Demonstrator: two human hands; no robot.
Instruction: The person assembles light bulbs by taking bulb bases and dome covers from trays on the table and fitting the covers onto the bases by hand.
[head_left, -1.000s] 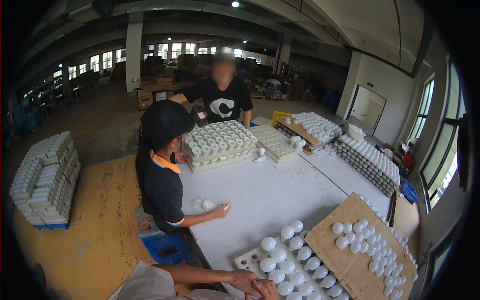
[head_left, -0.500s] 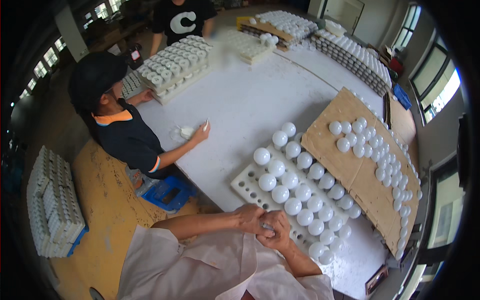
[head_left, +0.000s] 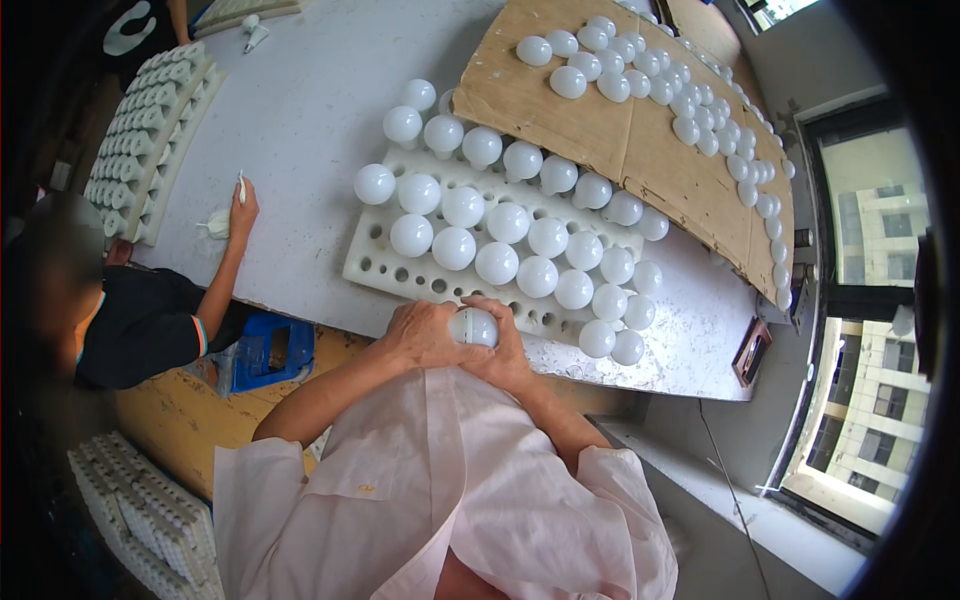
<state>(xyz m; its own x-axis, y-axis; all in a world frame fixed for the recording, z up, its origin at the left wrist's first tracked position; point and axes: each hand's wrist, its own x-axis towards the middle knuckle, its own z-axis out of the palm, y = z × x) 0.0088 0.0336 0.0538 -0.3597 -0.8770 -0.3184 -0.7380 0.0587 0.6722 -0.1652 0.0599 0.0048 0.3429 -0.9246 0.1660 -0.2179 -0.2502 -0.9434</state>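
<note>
Close to my chest, at the table's near edge, both hands are closed round a white light bulb (head_left: 481,327). My left hand (head_left: 421,333) wraps its left end, and my right hand (head_left: 508,352) grips it from the right; its base is hidden by the fingers. Just beyond the hands lies a white foam tray (head_left: 375,268) with round holes. Rows of white bulbs (head_left: 496,264) stand in it, globes up, while several holes along its near and left side have no bulb in them.
A cardboard sheet (head_left: 560,110) bearing many bulbs covers the far right. At left, a co-worker's hand (head_left: 243,208) holds a small white piece near stacked foam trays (head_left: 150,150). A blue stool (head_left: 270,352) stands below the table; a window (head_left: 880,300) is at right.
My view has swung right and down, so the table things sit further left and higher. Between my hands the bulb's white globe now shows, where earlier the fingers mostly covered what they held.
</note>
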